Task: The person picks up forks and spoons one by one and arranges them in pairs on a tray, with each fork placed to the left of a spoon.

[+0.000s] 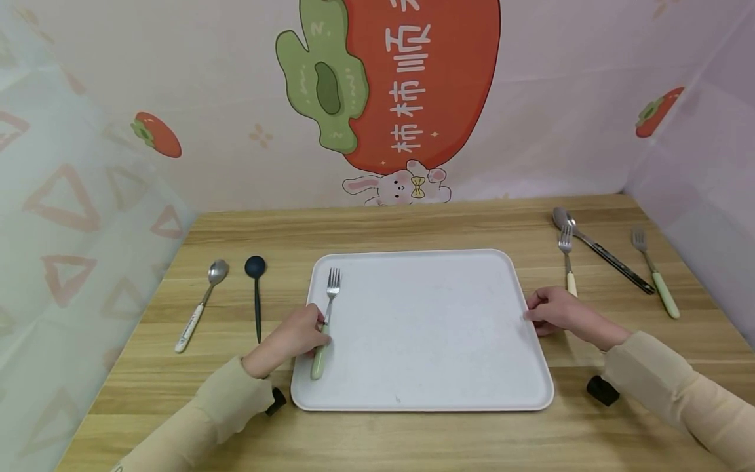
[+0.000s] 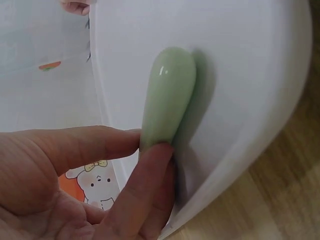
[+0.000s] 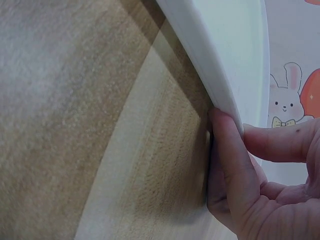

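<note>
Cream sleeves reach in from the near side of a white tray, where a person works with both hands. The left hand, at the tray's left side, pinches a green-handled fork, thumb and fingers parted only by the handle's thickness. The fork lies inside the tray along its left rim, tines toward the far edge; whether it rests fully on the tray floor cannot be told. At the tray's right rim, the right hand grips the edge between thumb and fingers. Left of the tray lie a black spoon and a white-handled spoon.

The fork looks light and stiff, its glossy, rounded handle likely a little slippery; the upper handle, near the metal neck, seems the sound place to pinch. The tray, probably light and rigid for its breadth, would be best taken by opposite rims and kept level, since loose cutlery could slide on its smooth floor.
</note>
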{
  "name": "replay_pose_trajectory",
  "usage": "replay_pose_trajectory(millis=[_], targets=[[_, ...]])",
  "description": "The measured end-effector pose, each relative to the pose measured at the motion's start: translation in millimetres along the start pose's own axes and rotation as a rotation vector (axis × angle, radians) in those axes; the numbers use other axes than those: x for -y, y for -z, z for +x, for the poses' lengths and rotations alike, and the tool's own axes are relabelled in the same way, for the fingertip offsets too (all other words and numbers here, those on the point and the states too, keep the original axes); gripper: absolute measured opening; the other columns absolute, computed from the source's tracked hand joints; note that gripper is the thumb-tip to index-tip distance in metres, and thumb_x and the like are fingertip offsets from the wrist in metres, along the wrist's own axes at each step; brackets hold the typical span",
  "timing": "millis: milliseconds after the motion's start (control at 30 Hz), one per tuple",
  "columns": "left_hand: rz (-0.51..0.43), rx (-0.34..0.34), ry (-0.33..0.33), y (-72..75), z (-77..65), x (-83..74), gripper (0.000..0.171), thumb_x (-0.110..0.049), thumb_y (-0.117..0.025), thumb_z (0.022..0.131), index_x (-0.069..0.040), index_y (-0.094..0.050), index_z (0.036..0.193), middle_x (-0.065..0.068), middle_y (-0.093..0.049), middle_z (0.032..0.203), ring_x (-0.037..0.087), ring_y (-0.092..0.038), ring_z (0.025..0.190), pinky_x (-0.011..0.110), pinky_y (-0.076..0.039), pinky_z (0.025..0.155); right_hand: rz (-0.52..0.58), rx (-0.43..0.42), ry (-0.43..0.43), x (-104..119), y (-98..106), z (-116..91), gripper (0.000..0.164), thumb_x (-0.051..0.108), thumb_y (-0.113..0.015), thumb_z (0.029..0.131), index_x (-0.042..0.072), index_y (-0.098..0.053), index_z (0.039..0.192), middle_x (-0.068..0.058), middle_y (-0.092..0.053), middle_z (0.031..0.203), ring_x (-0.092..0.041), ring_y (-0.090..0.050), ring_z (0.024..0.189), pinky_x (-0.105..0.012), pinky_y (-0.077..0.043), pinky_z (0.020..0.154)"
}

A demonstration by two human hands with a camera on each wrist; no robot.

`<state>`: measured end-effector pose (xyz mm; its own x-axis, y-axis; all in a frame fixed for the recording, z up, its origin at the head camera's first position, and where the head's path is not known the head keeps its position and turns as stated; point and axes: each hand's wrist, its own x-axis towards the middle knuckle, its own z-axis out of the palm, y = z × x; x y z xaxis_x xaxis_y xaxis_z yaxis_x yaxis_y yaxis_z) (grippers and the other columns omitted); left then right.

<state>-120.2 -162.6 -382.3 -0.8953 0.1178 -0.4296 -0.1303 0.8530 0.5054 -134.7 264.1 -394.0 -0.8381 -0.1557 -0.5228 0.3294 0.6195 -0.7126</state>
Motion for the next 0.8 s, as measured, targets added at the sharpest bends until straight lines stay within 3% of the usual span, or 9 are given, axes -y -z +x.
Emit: replay_pose_trajectory(millis=[267,800], targets=[[0.007,0.003,0.001,2.7,-0.2,-0.5,0.031,-0.004,-0.066,0.078,0.009,-0.050,0.102,0.012,-0.054,0.075,0.016,-0.055,0.054,0.024,-0.048,0.048,0.017,0.003,0.039,-2.4,-0.2,-0.2,0.018,0.003,-0.058,0.082,-0.010,-0.050,0.092,-0.009,-0.053,0.080,-0.013,-0.055,0.066,-0.027,-0.054,0.060],[0.001,0.000,-0.008,1.2,-1.7,0.2,0.029,-0.004,-0.066,0.079,0.009,-0.051,0.100,0.011,-0.054,0.073,0.015,-0.055,0.053,0.023,-0.048,0.046,0.015,0.006,0.029,-0.2,-0.8,-0.9,0.018,0.003,-0.058,0.081,-0.010,-0.050,0.091,-0.009,-0.053,0.079,-0.012,-0.056,0.066,-0.027,-0.054,0.060]])
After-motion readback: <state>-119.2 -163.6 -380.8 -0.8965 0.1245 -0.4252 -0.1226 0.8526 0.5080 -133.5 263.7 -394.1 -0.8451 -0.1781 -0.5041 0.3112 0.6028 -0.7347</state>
